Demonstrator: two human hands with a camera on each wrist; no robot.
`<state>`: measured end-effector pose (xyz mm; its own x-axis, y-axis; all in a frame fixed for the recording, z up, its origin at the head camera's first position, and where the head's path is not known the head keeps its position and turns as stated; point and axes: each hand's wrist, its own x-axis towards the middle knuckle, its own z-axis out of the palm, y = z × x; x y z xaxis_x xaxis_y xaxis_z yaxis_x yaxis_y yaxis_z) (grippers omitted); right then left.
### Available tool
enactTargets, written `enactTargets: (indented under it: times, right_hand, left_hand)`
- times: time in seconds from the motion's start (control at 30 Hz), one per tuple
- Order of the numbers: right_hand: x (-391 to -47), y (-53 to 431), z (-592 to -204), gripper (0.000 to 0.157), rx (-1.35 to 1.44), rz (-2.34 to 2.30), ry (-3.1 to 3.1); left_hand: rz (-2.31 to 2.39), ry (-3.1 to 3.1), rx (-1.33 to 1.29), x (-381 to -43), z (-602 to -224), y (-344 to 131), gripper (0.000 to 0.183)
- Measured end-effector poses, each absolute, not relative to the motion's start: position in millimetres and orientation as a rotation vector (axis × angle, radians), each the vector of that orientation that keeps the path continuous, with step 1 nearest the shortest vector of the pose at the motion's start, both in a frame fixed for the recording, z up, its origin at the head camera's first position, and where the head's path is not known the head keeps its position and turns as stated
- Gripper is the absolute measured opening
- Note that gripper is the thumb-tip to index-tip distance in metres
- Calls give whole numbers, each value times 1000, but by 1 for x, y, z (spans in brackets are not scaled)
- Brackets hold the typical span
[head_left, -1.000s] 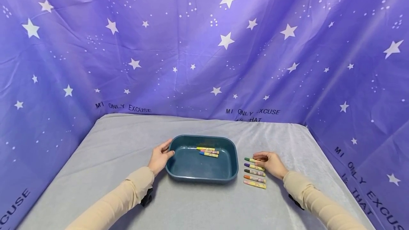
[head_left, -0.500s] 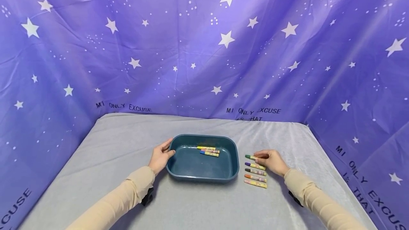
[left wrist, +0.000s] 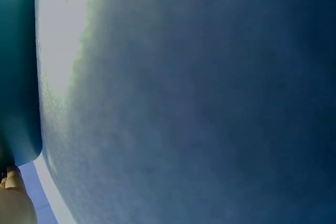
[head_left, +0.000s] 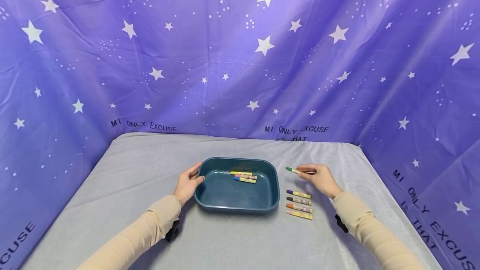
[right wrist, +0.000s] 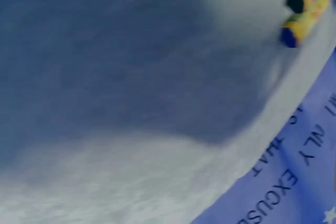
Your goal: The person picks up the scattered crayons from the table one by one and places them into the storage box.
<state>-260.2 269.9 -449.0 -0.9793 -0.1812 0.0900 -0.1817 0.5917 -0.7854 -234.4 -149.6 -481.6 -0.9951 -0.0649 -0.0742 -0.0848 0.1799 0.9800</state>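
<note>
My left hand (head_left: 187, 184) holds the left end of a dark teal plastic basin (head_left: 237, 210), its thumb over the rim. Inside lie a yellow crayon (head_left: 241, 173), a pink one and a blue crayon (head_left: 245, 180), close together. Right of the basin, my right hand (head_left: 323, 179) pinches a green crayon (head_left: 292, 170) between thumb and fingers, off the cloth. Nearer to me lies a row: a purple crayon (head_left: 298, 194), a black crayon (head_left: 298, 201), an orange crayon (head_left: 298, 208) and a pink crayon (head_left: 298, 215). The right wrist view shows only crayon ends, not the hand.
Grey cloth (head_left: 150, 157) covers the table. A purple curtain (head_left: 210, 53) with white stars hangs at the back and both sides. The basin's wall (left wrist: 18, 77) fills the left edge of the left wrist view.
My right hand has taken the green crayon from the far end of the row and lifted it up and away from the others. The left hand and basin stay put.
</note>
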Motion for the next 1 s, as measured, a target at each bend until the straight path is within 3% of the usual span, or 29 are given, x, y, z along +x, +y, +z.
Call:
enactTargets:
  times: [0.6,1.0]
  right_hand:
    - [-266,185,-429,32,413,1624,-2667]
    - [-266,133,-443,27,530,1724,-2670]
  left_hand:
    - [1979,2413,-141,-235,-481,-151,57]
    - [1987,2424,-153,-233,-480,-149,55]
